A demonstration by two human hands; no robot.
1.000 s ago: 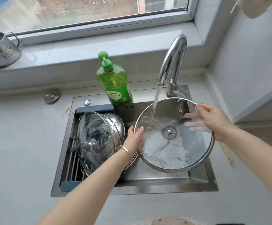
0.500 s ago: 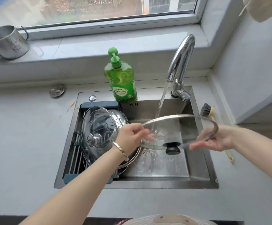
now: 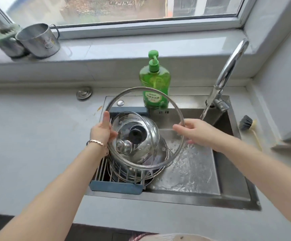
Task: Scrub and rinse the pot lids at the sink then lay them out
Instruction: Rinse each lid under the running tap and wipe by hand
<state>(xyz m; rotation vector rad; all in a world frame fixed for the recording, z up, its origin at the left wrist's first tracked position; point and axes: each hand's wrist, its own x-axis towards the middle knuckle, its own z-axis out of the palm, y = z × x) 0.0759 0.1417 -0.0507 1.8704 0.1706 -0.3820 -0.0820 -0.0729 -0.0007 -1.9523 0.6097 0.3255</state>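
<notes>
A large glass lid (image 3: 171,108) with a steel rim and black knob hangs above the left part of the sink (image 3: 228,193). My left hand (image 3: 102,131) grips its left rim, thumb up along the edge. My right hand (image 3: 196,132) holds the right rim with fingers curled over it. Under the glass lid, a steel lid with a shiny knob (image 3: 123,146) and other lids rest on a wire drying rack (image 3: 116,186) with blue ends, set across the sink's left side. Water runs from the tap (image 3: 228,70) into the basin.
A green dish-soap bottle (image 3: 155,80) stands behind the sink. A dish brush (image 3: 247,123) lies on the counter at the right. Two metal mugs (image 3: 38,40) sit on the window sill at the left. A round metal cap (image 3: 83,93) sits in the counter.
The glass lid has moved left out of the water stream, from over the basin to above the rack with the other lids. Both hands went with it.
</notes>
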